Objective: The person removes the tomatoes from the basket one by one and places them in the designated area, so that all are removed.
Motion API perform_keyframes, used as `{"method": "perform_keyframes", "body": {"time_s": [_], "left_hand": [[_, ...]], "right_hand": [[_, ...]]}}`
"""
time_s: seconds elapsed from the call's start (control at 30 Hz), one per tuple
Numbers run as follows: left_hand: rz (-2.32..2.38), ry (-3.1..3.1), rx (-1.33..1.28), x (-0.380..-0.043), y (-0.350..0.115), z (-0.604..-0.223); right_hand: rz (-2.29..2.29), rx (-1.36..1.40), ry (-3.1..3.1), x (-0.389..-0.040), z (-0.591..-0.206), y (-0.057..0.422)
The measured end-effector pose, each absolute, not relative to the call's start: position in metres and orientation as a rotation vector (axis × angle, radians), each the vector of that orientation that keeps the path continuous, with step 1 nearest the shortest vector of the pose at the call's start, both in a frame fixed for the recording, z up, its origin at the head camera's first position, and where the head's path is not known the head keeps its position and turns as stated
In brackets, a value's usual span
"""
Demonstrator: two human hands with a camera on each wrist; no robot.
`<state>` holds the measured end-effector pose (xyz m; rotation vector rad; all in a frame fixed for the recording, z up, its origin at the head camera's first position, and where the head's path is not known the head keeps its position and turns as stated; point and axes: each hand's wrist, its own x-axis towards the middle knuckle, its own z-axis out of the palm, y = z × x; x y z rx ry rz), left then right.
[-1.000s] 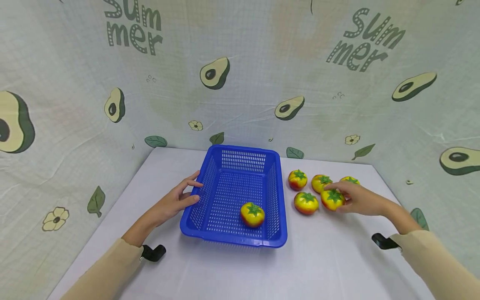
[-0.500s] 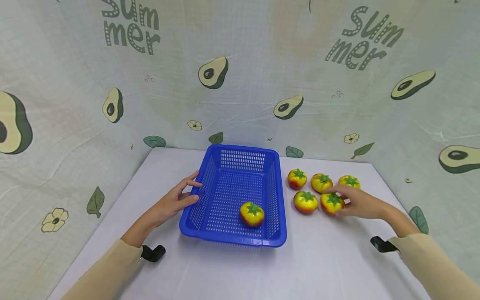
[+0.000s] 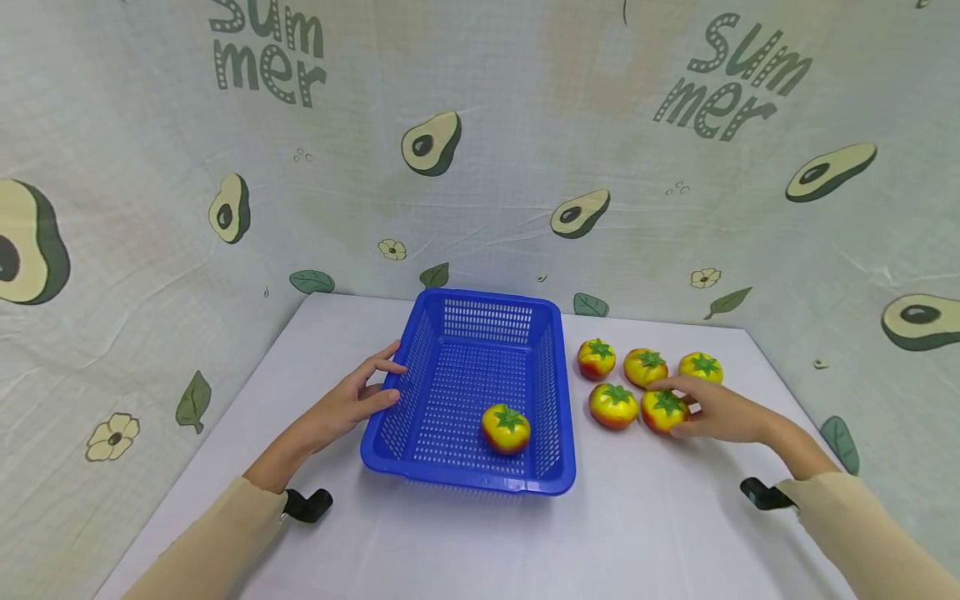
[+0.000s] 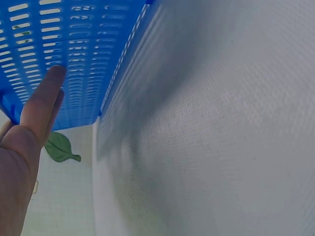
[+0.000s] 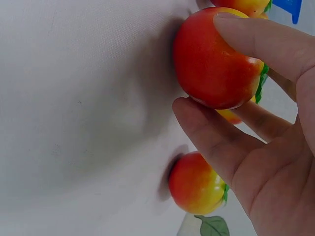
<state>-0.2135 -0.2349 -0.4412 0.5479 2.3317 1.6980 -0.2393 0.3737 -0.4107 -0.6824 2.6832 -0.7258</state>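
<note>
In the head view my right hand (image 3: 716, 408) pinches a red-and-yellow tomato (image 3: 664, 412) with a green star-shaped top, at the right end of the front row. The right wrist view shows my thumb on one side of this tomato (image 5: 214, 61) and fingertips at its underside and far side. My left hand (image 3: 341, 408) holds the left rim of a blue perforated basket (image 3: 468, 482), its thumb and a finger over the edge. Other fingers (image 4: 39, 110) lie straight against the basket's outer wall in the left wrist view. One tomato (image 3: 506, 429) sits inside the basket.
Beside the held tomato lies another tomato (image 3: 612, 406). Behind them are a left tomato (image 3: 596, 358), a middle tomato (image 3: 645, 367) and a right tomato (image 3: 701, 367). A cloth backdrop (image 3: 495, 183) with avocado prints rises behind the white table (image 3: 600, 533).
My right hand and the tomato it pinches have shifted slightly toward me, uncovering more of the right tomato behind. My left hand and the basket have stayed in place.
</note>
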Motion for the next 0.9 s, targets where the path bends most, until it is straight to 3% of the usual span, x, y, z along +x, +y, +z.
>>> {"method": "perform_keyframes", "body": {"time_s": [0.9], "left_hand": [[1.699, 2.320, 0.542, -0.212, -0.234, -0.438]], "right_hand": [[-0.715, -0.749, 2.693, -0.235, -0.396, 0.373]]}}
